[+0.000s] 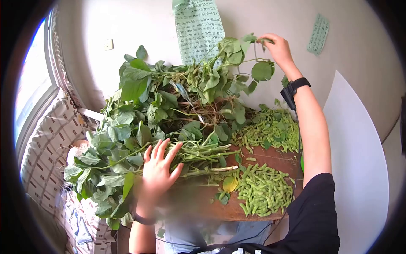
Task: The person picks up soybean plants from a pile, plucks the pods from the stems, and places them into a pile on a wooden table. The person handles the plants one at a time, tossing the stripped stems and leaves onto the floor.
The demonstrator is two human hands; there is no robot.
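Nearest the viewer, the left hand lies palm down on a bundle of stripped green stems, its fingers spread and straight. It presses on the bundle and grips nothing. The stems rest on a reddish-brown table. Just to the right of them are a single yellow leaf and the near pile of pods, loose green bean pods heaped at the table's front edge. A bare strip of table separates this from the far pile of pods, which touches the base of the plant heap. That heap is a broad mass of leafy bean plants covering the left and middle of the table and overhanging its left side. Farther back and higher, the right hand, with a dark wristband below it, is raised above the heap. Its fingertips are closed on the tip of a leafy sprig that is lifted clear of the other plants. Behind are a pale wall and a printed sheet. The step in hand appears to be drawing one plant out of the heap while the other hand steadies the bundle. The next move would call for a firm hold on the sprig and continued pressure on the stems, so that neighbouring plants do not drag across the pods.
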